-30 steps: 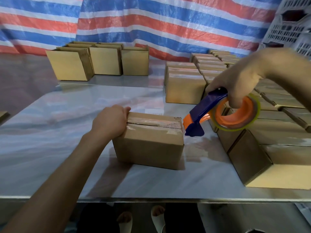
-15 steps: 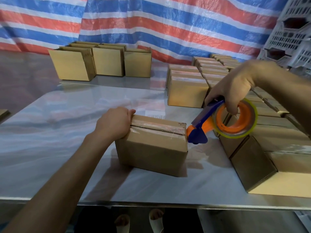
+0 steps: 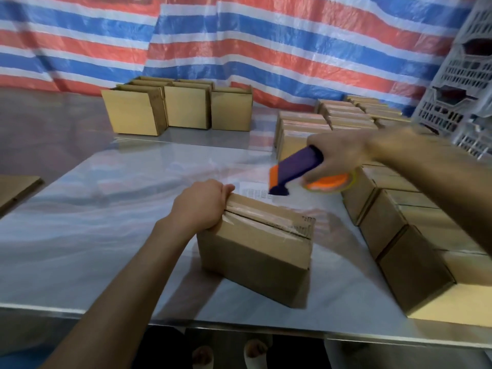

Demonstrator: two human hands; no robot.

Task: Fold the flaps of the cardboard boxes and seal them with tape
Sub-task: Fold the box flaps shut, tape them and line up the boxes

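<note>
A closed cardboard box point(image 3: 255, 251) lies near the table's front edge, turned at an angle, with clear tape along its top seam. My left hand point(image 3: 201, 206) grips the box's left top end, fingers curled over the edge. My right hand point(image 3: 338, 155) holds a blue and orange tape dispenser point(image 3: 295, 170) in the air above and behind the box's right end, clear of the cardboard. The tape roll point(image 3: 332, 182) shows below my palm.
The metal table point(image 3: 106, 235) carries rows of closed boxes point(image 3: 415, 235) along the right side and several boxes point(image 3: 181, 109) at the back left. A flat cardboard piece point(image 3: 16, 187) lies at the left. White plastic crates point(image 3: 463, 89) stand at the far right.
My right hand has lifted the tape dispenser up and away from the box's right end. The box has turned slightly under my left hand.
</note>
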